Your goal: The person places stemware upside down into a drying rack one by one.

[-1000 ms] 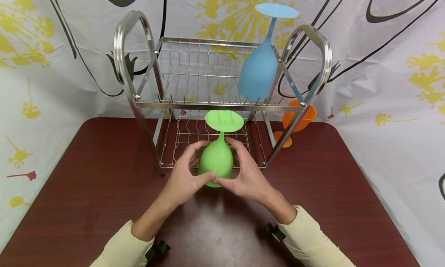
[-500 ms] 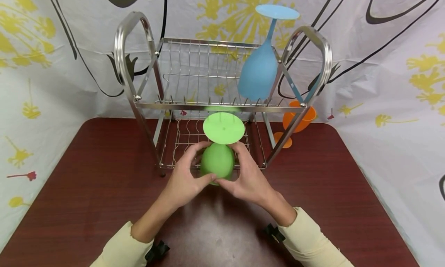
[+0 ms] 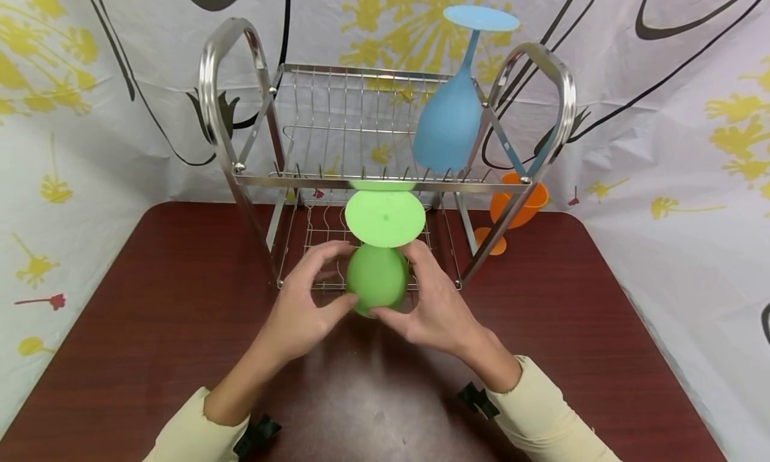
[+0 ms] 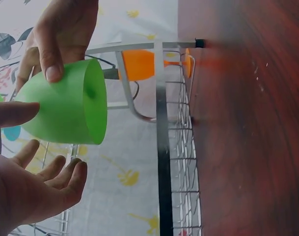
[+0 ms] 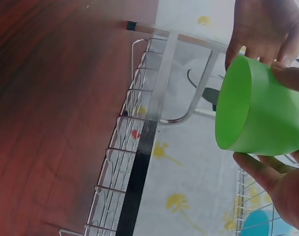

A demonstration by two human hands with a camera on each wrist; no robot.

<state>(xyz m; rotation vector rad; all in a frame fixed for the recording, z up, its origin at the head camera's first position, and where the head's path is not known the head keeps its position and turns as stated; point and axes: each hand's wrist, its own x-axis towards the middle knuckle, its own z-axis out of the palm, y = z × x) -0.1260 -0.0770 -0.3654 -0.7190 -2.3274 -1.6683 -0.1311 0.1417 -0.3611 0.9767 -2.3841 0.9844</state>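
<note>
A green plastic goblet hangs upside down over the table in front of the rack, its mouth facing down and its flat foot on top. My right hand holds the bowl, thumb on the near side and fingers round the far side. Around the other side, my left hand is spread in a wide curve. In the left wrist view its fingers stand apart from the green bowl; its thumb is close to the bowl, and I cannot tell whether it touches.
A two-tier metal dish rack stands at the back of the dark red table. On its upper tier a blue goblet rests upside down. An orange goblet stands upright beside the rack's right rear. A patterned sheet hangs behind.
The goblet's foot has tipped toward me, hiding the stem. My left hand has eased away to the left, its fingers coming off the bowl, while the right hand stays around it.
</note>
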